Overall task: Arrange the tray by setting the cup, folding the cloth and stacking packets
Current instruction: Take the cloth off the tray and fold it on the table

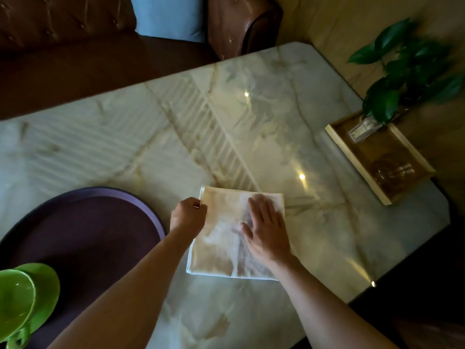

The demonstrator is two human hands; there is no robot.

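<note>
Pressing the cloth flat, we note it lies folded into a rough rectangle on the marble table, just right of the tray. Our right hand is spread, palm down, fingers together and extended, resting on the right half of the cloth. Our left hand is curled, with thumb and fingers pinching the far left corner of the cloth; the corner sits at the fingertips.

Tray: round, dark purple, with a paler raised rim, at the near left of the table. The left forearm crosses over its right edge. Cup: green, standing on a green saucer at the near left part of the tray, partly cut off by the frame edge; a handle shows at the bottom.

At the far right of the table we see a wooden tray with a pale rim. On it stand a small clear container and a brownish glass object, too blurred to identify. A leafy green plant hangs over its far end. A brown leather sofa with a blue cushion lies beyond the table.
</note>
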